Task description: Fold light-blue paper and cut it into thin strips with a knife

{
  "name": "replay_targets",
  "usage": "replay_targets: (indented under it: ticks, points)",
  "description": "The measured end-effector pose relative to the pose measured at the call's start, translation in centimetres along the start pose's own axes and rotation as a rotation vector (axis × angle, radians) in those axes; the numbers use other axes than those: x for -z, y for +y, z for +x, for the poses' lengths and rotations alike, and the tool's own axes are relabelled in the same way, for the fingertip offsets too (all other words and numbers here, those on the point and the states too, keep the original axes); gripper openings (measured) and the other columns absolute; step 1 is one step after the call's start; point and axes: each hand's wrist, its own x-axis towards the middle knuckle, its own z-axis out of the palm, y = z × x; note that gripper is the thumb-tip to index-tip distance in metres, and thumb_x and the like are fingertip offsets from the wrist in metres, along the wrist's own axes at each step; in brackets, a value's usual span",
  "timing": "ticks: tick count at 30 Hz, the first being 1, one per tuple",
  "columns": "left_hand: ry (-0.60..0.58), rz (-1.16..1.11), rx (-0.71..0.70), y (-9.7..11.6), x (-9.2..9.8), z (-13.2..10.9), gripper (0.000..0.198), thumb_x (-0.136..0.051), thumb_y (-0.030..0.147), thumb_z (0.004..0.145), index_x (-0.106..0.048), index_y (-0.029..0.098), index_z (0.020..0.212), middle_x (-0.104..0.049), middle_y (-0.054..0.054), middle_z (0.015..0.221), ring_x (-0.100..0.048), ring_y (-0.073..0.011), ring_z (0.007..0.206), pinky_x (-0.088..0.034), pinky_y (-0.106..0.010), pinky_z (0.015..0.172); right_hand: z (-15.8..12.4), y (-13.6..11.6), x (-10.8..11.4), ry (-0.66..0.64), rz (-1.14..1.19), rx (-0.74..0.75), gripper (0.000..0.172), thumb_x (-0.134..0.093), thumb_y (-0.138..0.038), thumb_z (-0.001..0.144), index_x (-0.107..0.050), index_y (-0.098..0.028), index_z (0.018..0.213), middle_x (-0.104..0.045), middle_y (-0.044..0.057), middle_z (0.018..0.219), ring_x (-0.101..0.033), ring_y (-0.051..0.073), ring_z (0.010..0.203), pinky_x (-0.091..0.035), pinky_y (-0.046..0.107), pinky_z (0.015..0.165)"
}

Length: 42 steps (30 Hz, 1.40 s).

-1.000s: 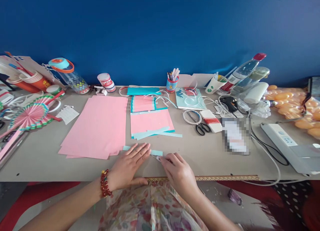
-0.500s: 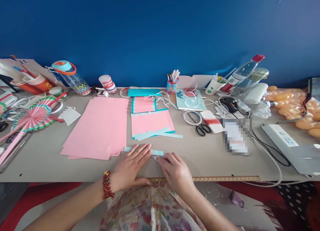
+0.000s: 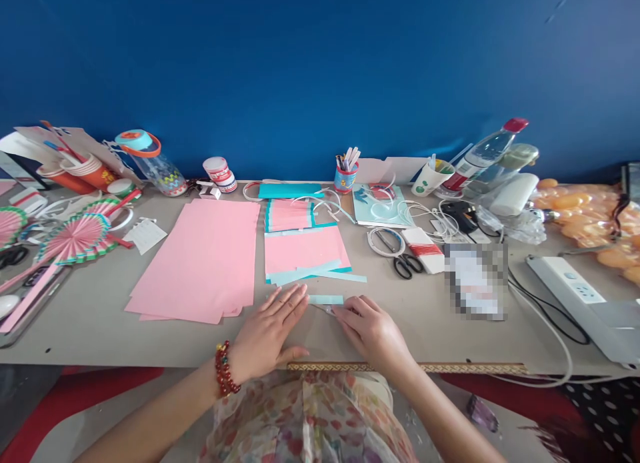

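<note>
My left hand [image 3: 281, 321] lies flat on the table with its fingers stretched out over a narrow light blue paper strip [image 3: 326, 299]. The strip's right end shows beyond the fingertips, and its middle is hidden under them. Just below that end, my right hand [image 3: 373, 331] is closed in a pinch at a small whitish, partly clear thing [image 3: 327, 309] too small to name. Above the hands lies a pink paper sheet with blue edges [image 3: 306, 251], with loose light blue strips [image 3: 320, 271] across its lower edge. A smaller pleated pink paper [image 3: 289, 215] with blue borders lies behind it.
Pink sheets [image 3: 200, 263] are stacked at left, beside pink-and-green paper fans [image 3: 77, 235]. Black-handled scissors [image 3: 409, 266], red thread on a white card [image 3: 423, 248] and a power strip [image 3: 575, 293] lie at right. A pen cup [image 3: 346, 178] and bottles [image 3: 483, 157] stand along the blue wall.
The light blue strip and both hands have shifted a little to the right. My left hand stays flat on the strip, and my right hand keeps its pinch. The camera view has shifted slightly.
</note>
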Motion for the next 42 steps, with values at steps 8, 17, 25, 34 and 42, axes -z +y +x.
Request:
replay_targets:
  ticks: [8, 17, 25, 34, 42]
  points:
    - [-0.039, 0.040, -0.007, 0.1, -0.9, -0.5, 0.091, -0.026, 0.074, 0.092, -0.013, 0.011, 0.157, -0.016, -0.012, 0.163, -0.014, -0.0273, 0.151, -0.011, -0.045, 0.122, 0.0, -0.2, -0.8, 0.005, 0.021, -0.012, 0.025, -0.047, -0.015, 0.098, -0.069, -0.018, 0.109, -0.062, 0.008, 0.092, -0.056, 0.019, 0.087, -0.050, 0.029, 0.075]
    - [-0.021, 0.000, -0.003, 0.2, -0.9, -0.5, 0.094, -0.027, 0.074, 0.092, -0.005, 0.011, 0.157, -0.017, -0.012, 0.163, -0.015, -0.0287, 0.150, -0.013, -0.046, 0.122, 0.5, -1.2, -1.6, -0.005, 0.026, -0.007, 0.025, -0.048, -0.012, 0.096, -0.069, -0.017, 0.109, -0.062, 0.009, 0.093, -0.054, 0.021, 0.086, -0.049, 0.031, 0.073]
    - [0.014, -0.274, -0.005, -0.9, 0.4, -0.8, 0.086, -0.031, 0.060, 0.100, 0.013, 0.012, 0.156, -0.016, -0.014, 0.162, -0.018, -0.0254, 0.150, -0.020, -0.045, 0.123, 0.9, -1.5, -1.7, -0.019, 0.042, 0.004, 0.026, -0.049, -0.010, 0.095, -0.068, -0.017, 0.111, -0.061, 0.009, 0.093, -0.054, 0.021, 0.086, -0.049, 0.030, 0.073]
    - [-0.088, -0.214, -0.076, -2.7, 0.0, -2.1, 0.089, -0.038, 0.062, 0.097, 0.010, 0.016, 0.156, -0.013, -0.011, 0.163, -0.015, -0.0280, 0.151, -0.014, -0.048, 0.124, 1.0, -1.7, -1.6, 0.005, 0.018, -0.005, 0.023, -0.048, -0.014, 0.097, -0.069, -0.017, 0.106, -0.061, 0.008, 0.091, -0.055, 0.020, 0.085, -0.048, 0.029, 0.071]
    - [-0.088, -0.195, -0.077, -2.6, -0.3, -2.0, 0.092, -0.036, 0.066, 0.096, 0.011, 0.015, 0.156, -0.011, -0.012, 0.164, -0.013, -0.0279, 0.151, -0.012, -0.047, 0.124, 1.4, -2.0, -2.4, 0.008, 0.025, 0.007, 0.024, -0.048, -0.014, 0.097, -0.069, -0.018, 0.108, -0.061, 0.008, 0.090, -0.055, 0.020, 0.085, -0.049, 0.029, 0.073]
